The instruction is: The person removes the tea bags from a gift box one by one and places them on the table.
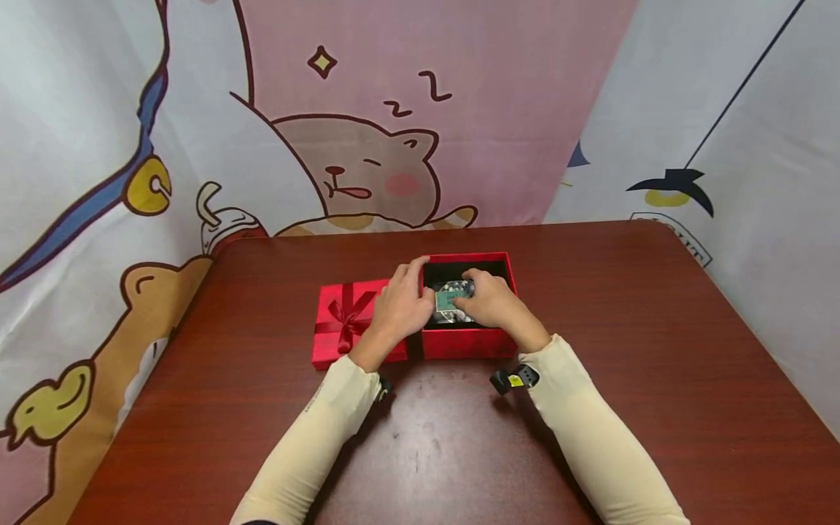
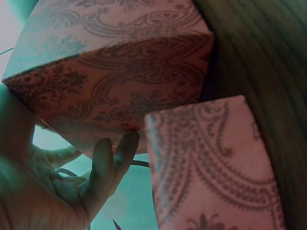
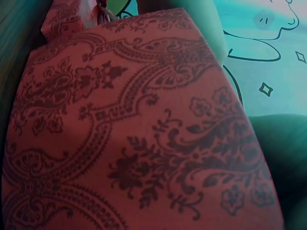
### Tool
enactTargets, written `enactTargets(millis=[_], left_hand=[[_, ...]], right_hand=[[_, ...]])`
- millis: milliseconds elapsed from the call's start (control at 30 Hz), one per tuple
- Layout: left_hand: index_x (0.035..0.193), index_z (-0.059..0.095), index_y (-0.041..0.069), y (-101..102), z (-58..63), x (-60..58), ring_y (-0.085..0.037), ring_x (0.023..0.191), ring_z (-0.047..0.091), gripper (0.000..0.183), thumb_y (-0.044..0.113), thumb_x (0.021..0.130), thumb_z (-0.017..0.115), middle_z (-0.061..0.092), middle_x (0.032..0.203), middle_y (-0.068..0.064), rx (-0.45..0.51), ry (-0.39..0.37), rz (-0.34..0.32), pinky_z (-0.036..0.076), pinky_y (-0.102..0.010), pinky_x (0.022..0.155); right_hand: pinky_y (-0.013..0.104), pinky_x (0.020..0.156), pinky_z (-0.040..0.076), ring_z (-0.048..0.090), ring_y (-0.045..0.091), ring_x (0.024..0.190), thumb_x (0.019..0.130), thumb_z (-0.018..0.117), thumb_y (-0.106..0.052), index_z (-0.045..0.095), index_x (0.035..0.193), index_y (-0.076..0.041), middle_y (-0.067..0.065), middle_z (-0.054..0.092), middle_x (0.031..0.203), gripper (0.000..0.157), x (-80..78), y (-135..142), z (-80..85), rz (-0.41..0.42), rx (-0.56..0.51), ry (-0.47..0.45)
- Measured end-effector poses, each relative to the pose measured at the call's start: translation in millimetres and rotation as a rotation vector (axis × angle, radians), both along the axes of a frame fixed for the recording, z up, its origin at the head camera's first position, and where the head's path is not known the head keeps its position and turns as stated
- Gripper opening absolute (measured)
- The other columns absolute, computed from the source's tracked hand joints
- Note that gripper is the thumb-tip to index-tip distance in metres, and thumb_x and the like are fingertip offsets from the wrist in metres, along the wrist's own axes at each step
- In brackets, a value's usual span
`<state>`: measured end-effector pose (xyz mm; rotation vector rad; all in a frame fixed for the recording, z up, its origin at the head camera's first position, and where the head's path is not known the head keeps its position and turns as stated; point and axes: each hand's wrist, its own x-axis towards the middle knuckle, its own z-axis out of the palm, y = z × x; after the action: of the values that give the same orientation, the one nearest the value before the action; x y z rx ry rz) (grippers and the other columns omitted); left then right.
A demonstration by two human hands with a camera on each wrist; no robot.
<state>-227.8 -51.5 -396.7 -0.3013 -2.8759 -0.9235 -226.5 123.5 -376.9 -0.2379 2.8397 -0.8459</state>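
Observation:
An uncovered red gift box [image 1: 467,345] with a dark inside sits on the table, its outer walls printed with dark scrolls. My left hand [image 1: 401,302] grips its left wall, thumb at the rim. In the left wrist view, two fingertips of this hand touch the box's patterned side [image 2: 120,96]. Inside the box lies a shiny clear packet with a teal label [image 1: 445,300] and greyish contents. My right hand [image 1: 491,298] reaches over the front right of the box and pinches the packet. In the right wrist view the box wall [image 3: 134,124] hides the fingers.
Left of the box lies its red lid [image 1: 330,314] with a dark red ribbon bow, partly behind the left hand. The brown table [image 1: 623,328] extends on both sides. Cartoon-printed cloth [image 1: 512,109] hangs behind it.

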Motion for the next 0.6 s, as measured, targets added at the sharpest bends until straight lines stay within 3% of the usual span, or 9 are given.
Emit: enactTargets(millis=[333,600], left_hand=[[0.146,0.044,0.025,-0.5,-0.3,0.9,-0.033,0.097,0.063,0.056,0.02,0.091,0.054,0.055,0.133,-0.007,-0.011,0.003,0.001,0.049,-0.051,0.084],[0.146,0.045,0.024,0.8,-1.0,-0.3,-0.034,0.104,0.063,0.055,0.02,0.092,0.055,0.055,0.135,-0.007,-0.008,0.008,0.002,0.048,-0.051,0.086]], right_hand=[[0.052,0.096,0.046,0.055,0.04,0.118,0.091,0.065,-0.025,0.047,0.141,0.003,0.025,0.056,0.134,0.061,2.9,0.0,0.4,-0.051,-0.067,0.001],[0.052,0.096,0.046,0.055,0.04,0.118,0.091,0.065,-0.023,0.048,0.14,0.004,0.025,0.056,0.135,0.059,3.1,1.8,0.9,-0.069,-0.114,0.037]])
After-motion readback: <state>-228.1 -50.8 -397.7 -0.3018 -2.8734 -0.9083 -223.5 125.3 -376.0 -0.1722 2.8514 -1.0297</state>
